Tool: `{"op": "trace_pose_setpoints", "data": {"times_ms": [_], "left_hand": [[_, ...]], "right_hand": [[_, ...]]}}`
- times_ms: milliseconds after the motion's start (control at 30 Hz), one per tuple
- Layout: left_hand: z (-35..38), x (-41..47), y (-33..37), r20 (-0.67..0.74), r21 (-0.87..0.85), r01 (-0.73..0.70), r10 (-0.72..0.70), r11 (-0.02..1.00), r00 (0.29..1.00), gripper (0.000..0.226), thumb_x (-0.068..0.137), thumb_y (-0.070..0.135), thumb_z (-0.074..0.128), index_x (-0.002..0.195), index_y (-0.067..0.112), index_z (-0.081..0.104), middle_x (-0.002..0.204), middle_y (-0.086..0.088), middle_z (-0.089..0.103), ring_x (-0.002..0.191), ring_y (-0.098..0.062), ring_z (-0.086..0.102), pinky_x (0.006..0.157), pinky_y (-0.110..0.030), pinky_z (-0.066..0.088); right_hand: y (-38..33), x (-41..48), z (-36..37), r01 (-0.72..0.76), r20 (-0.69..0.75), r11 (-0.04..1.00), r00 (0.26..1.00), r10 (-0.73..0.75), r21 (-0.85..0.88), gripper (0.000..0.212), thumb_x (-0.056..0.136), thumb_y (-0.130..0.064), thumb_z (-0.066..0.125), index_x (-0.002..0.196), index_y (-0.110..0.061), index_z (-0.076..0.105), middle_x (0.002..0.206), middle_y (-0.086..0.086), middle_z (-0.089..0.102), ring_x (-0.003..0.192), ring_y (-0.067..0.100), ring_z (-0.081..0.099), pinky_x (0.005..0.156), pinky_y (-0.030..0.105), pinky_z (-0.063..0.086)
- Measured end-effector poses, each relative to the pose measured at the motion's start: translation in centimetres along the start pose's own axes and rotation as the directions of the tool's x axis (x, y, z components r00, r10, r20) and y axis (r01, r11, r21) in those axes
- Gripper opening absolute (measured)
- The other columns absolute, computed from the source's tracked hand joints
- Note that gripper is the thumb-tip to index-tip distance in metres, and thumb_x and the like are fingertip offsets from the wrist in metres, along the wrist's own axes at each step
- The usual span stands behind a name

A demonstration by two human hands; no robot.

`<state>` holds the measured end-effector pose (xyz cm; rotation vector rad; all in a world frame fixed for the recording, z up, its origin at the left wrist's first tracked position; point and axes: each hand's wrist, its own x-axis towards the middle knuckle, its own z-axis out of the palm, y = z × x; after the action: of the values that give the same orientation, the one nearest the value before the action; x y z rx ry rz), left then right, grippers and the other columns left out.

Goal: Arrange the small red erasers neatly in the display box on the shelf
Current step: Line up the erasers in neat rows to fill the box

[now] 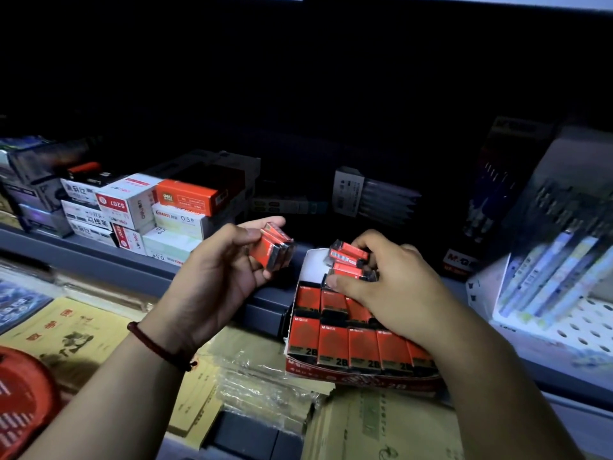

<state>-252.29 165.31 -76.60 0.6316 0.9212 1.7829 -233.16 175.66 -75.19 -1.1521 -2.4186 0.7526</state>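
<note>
Mid-fill: left hand (pixel 222 260) holding spare erasers (pixel 273 249), right hand (pixel 391 287) pinching more erasers (pixel 348 255) over display box (pixel 331 376) back row on shelf edge; next, likely seating them flush.

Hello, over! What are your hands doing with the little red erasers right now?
Left hand holds spare erasers. Right hand sets red erasers into display box. Front row neat. Nothing blocking.

Left hand (pixel 219 260) raised with fingers curled closed; right hand (pixel 391 287) reaches down, pinching.
</note>
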Motion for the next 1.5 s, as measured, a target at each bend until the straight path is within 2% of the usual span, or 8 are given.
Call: {"op": "trace_pose_setpoints", "data": {"times_ms": [200, 733, 900, 1100, 1167, 1233, 1367, 1500], "left_hand": [[-0.2, 0.3, -0.2, -0.019, -0.021, -0.004, 0.004, 1.0, 1.0, 0.045, 0.078, 0.019, 0.051, 0.115, 0.001, 0.069, 0.093, -0.01, 0.069, 0.076, -0.015, 0.067, 0.061, -0.019, 0.055], [-0.2, 0.4, -0.3, -0.001, 0.016, -0.02, 0.02, 1.0, 1.0, 0.048, 0.079, 0.02, 0.054, 0.12, 0.0, 0.068, 0.095, -0.012, 0.067, 0.075, -0.014, 0.062, 0.056, -0.019, 0.049], [-0.5, 0.6, -0.5, 0.001, 0.023, -0.028, 0.028, 0.999, 1.0, 0.043, 0.081, 0.019, 0.059, 0.118, 0.001, 0.069, 0.096, -0.012, 0.067, 0.078, -0.015, 0.062, 0.059, -0.019, 0.049], [-0.8, 0.7, -0.6, 0.002, 0.032, -0.027, 0.027, 0.999, 1.0, 0.043, 0.081, 0.019, 0.059, 0.119, 0.002, 0.07, 0.098, -0.012, 0.068, 0.08, -0.015, 0.063, 0.061, -0.02, 0.05], [-0.8, 0.7, -0.6, -0.003, 0.038, -0.025, 0.025, 0.999, 1.0, 0.045, 0.081, 0.02, 0.058, 0.12, 0.001, 0.069, 0.099, -0.013, 0.067, 0.08, -0.015, 0.063, 0.06, -0.02, 0.05], [-0.7, 0.6, -0.6, -0.01, 0.04, -0.021, 0.021, 0.999, 1.0, 0.047, 0.081, 0.021, 0.055, 0.121, 0.0, 0.068, 0.098, -0.013, 0.067, 0.078, -0.014, 0.063, 0.059, -0.019, 0.05], [-0.7, 0.6, -0.5, -0.001, 0.041, -0.013, 0.013, 0.999, 1.0, 0.045, 0.081, 0.019, 0.058, 0.121, 0.001, 0.068, 0.093, -0.01, 0.069, 0.074, -0.013, 0.067, 0.06, -0.02, 0.05], [-0.9, 0.7, -0.4, -0.005, 0.041, -0.003, 0.003, 0.999, 1.0, 0.042, 0.083, 0.019, 0.058, 0.12, 0.002, 0.069, 0.094, -0.01, 0.07, 0.075, -0.013, 0.067, 0.06, -0.02, 0.05]], "right_hand": [[0.8, 0.6, 0.5, -0.005, -0.024, 0.999, 1.0, 0.005, 0.032, 0.04, 0.074, -0.067, 0.07, 0.101, -0.049, 0.046, 0.1, -0.001, 0.062, 0.085, 0.029, 0.062, 0.067, 0.037, 0.049], [0.3, -0.2, 0.3, 0.114, -0.078, 0.992, 0.991, -0.111, 0.045, 0.025, 0.089, -0.04, 0.073, 0.101, -0.041, 0.051, 0.09, -0.007, 0.063, 0.071, 0.015, 0.065, 0.06, 0.038, 0.055], [0.1, -0.3, 0.1, 0.111, -0.047, 0.993, 0.993, -0.109, 0.034, 0.02, 0.09, -0.038, 0.073, 0.1, -0.046, 0.058, 0.086, -0.002, 0.064, 0.043, 0.006, 0.052, 0.042, 0.019, 0.038], [0.1, -0.1, 0.0, 0.063, -0.016, 0.997, 0.998, -0.062, 0.036, 0.042, 0.084, -0.048, 0.077, 0.121, -0.059, 0.06, 0.127, -0.018, 0.062, 0.094, 0.007, 0.068, 0.077, 0.024, 0.053], [-0.1, 0.0, -0.4, 0.042, 0.028, 0.997, 0.999, -0.043, 0.063, 0.048, 0.085, -0.043, 0.079, 0.129, -0.053, 0.061, 0.134, -0.023, 0.06, 0.078, 0.014, 0.072, 0.074, 0.03, 0.06], [-0.3, 0.2, -0.6, 0.038, 0.044, 0.998, 0.998, -0.041, 0.057, 0.047, 0.085, -0.042, 0.079, 0.128, -0.052, 0.063, 0.131, -0.024, 0.062, 0.059, 0.011, 0.067, 0.068, 0.031, 0.06], [-0.2, 0.2, -0.4, 0.123, 0.015, 0.991, 0.992, -0.123, -0.059, 0.035, 0.09, -0.048, 0.07, 0.124, -0.053, 0.06, 0.106, -0.024, 0.07, 0.09, 0.005, 0.063, 0.09, 0.038, 0.053], [0.0, 0.1, -0.2, 0.18, -0.008, 0.976, 0.983, -0.182, -0.124, 0.024, 0.096, -0.05, 0.06, 0.12, -0.048, 0.058, 0.091, -0.017, 0.067, 0.082, 0.008, 0.058, 0.085, 0.037, 0.048]]}}
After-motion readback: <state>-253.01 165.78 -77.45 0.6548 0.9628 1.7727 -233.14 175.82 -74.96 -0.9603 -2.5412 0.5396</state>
